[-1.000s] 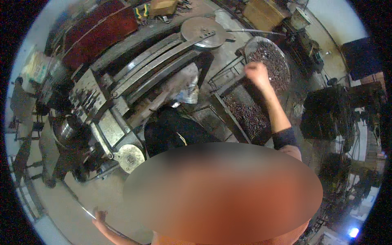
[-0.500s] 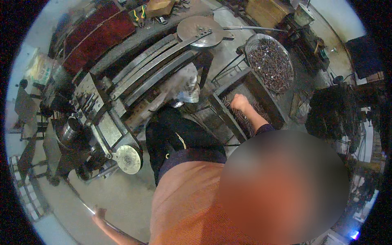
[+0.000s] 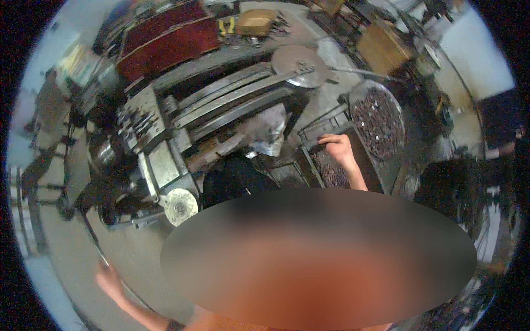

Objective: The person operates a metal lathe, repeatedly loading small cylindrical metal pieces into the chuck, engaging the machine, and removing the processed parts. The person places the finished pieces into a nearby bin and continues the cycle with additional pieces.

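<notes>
At the lower left, my left hand [image 3: 109, 278] is wrapped round a long thin metal rod [image 3: 96, 243], the handle of a lever by the machine; the hand is a little blurred. Over a dark metal box [image 3: 366, 160], my right hand [image 3: 339, 149] is raised with its fingers pinched together, pointing left. What sits between the fingertips is too small to make out. Small dark metal pieces [image 3: 333, 175] lie in the box below that hand. Between both hands stands a machine with long steel rails [image 3: 232, 105] and a round metal wheel [image 3: 181, 207] at its near end.
Right of the box is a round basin [image 3: 378, 118] heaped with small rusty pieces. A flat metal disc [image 3: 300, 66] tops the machine's far end. Behind are a dark red panel [image 3: 171, 47], a cardboard box [image 3: 256, 22] and yellow-handled pliers [image 3: 227, 26]. A tooling block [image 3: 141, 118] stands left.
My right hand has lifted from the pieces in the box toward its far end. My left hand, still on the rod, appears farther left and higher. The whole view has shifted.
</notes>
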The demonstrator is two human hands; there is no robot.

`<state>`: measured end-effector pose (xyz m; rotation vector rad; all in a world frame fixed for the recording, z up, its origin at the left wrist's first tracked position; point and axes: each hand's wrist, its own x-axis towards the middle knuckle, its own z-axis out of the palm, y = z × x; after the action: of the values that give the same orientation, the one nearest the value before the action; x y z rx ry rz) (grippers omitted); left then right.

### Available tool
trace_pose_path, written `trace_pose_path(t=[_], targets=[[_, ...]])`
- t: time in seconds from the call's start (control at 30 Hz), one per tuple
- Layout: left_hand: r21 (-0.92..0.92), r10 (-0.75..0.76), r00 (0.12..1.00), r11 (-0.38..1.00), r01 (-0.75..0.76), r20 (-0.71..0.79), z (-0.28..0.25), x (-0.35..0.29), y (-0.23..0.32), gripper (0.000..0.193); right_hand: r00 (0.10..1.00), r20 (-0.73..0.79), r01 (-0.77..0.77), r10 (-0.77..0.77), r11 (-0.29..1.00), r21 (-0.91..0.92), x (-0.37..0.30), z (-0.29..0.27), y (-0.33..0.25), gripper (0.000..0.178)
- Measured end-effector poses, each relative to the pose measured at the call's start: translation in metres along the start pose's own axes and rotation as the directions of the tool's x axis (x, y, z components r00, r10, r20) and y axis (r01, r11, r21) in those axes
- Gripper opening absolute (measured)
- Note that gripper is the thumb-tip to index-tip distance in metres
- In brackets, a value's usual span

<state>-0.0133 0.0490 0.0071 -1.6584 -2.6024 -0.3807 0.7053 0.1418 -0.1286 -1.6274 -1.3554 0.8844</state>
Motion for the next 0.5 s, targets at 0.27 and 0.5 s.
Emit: trace_pose_path(t=[0.27, 0.5], targets=[[-0.873, 0.557, 0.827, 0.436, -0.219, 0.071, 0.032, 0.006, 0.254, 0.023, 0.553, 0.261, 0.684, -0.791, 0.610, 0.399, 0.006, 0.160, -0.187, 0.061], [-0.861, 0.729, 0.597, -0.020, 0.508, 0.335, 0.068, -0.022, 0.281, 0.036, 0.497, 0.308, 0.695, -0.811, 0.585, 0.419, -0.001, 0.205, -0.207, 0.060]])
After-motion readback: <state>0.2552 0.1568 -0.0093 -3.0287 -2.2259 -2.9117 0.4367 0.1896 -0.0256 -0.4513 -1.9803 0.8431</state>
